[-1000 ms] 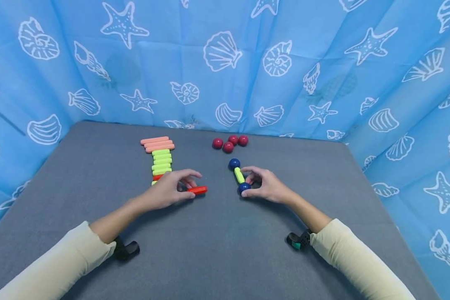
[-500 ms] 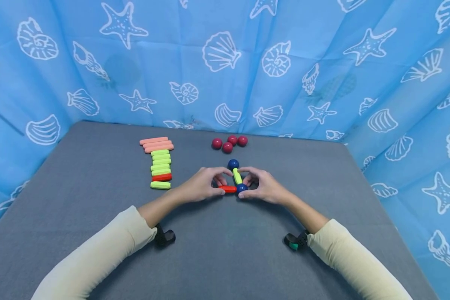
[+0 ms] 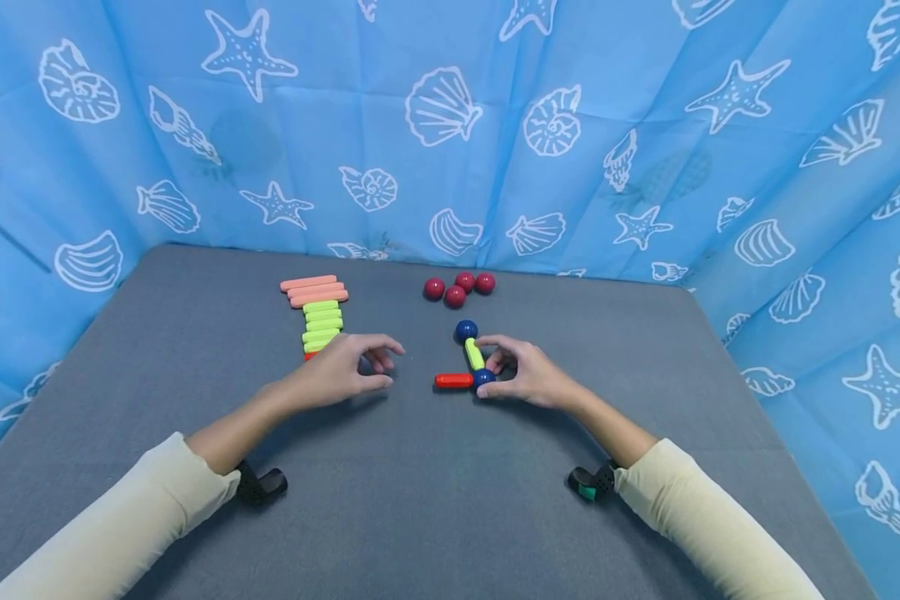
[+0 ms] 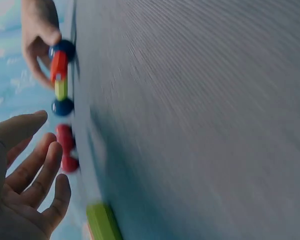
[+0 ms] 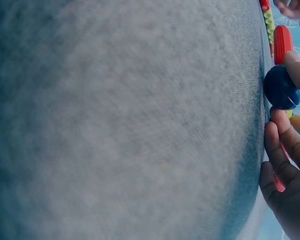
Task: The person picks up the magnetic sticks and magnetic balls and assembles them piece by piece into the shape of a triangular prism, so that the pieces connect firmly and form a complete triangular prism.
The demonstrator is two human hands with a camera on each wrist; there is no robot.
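My right hand [image 3: 534,375] pinches the near blue ball [image 3: 483,377] between thumb and fingers; the right wrist view shows the thumb on that ball [image 5: 281,89]. A yellow-green rod [image 3: 474,355] runs from this ball to a far blue ball [image 3: 466,331], close to the right index finger. From the near ball's left side a red rod [image 3: 453,381] sticks out, touching it, on the table. My left hand [image 3: 337,371] hovers left of the red rod, holding nothing, with its fingers relaxed and apart from the thumb. In the left wrist view those fingers [image 4: 37,185] are spread.
Several red balls [image 3: 455,297] sit in a group behind the joined pieces. A column of yellow-green rods [image 3: 322,322] lies at the left, partly hidden by the left hand. Salmon rods [image 3: 317,291] top that column. A blue shell-print curtain [image 3: 450,167] borders the grey table [image 3: 450,500].
My left hand brought the red rod rightward to the near blue ball, let it go there, then drew back left. The right hand has stayed nearly still at that ball.
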